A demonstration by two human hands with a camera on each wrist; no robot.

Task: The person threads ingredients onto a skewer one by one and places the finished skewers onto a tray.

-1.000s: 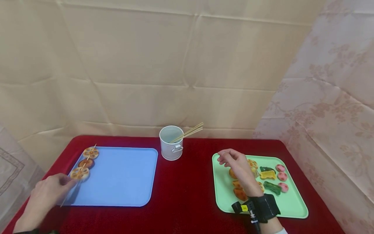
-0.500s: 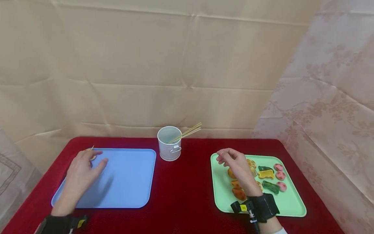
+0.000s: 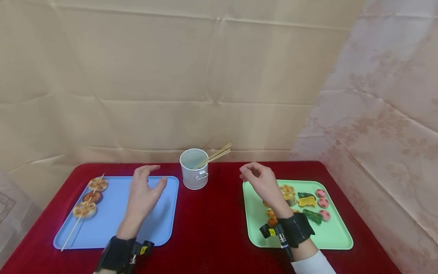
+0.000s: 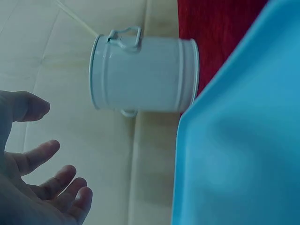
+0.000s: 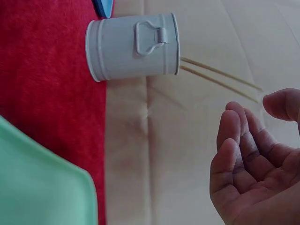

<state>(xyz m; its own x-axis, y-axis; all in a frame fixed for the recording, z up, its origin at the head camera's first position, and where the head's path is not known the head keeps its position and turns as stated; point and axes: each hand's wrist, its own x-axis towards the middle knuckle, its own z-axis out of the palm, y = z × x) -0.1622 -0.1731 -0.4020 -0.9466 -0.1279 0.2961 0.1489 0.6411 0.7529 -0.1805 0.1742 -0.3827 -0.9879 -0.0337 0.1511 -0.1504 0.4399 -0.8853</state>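
Note:
My left hand (image 3: 143,194) hovers over the blue tray (image 3: 113,232), thumb and fingers spread apart, holding nothing. Left of it on that tray lies a skewer (image 3: 71,234) threaded with two lotus root slices (image 3: 84,209) and a round brown piece (image 3: 92,197) between them. Over the left edge of the green tray (image 3: 335,239) hangs my right hand (image 3: 261,182), its fingers loosely bent with nothing in them. A white metal bucket (image 3: 194,176) stands between the hands, with several bamboo skewers (image 3: 219,154) leaning out to the right.
Toy food pieces rest on the green tray: lotus slices (image 3: 287,190), a yellow piece (image 3: 307,201), green pieces (image 3: 313,216) and pink rounds (image 3: 323,202). My right forearm hides some of them. A red cloth (image 3: 212,228) covers the table, with a beige curtain (image 3: 154,76) behind.
My left hand has let go of the loaded skewer, leaving it on the blue tray, and moved right toward the bucket. My right hand has shifted slightly, still over the green tray.

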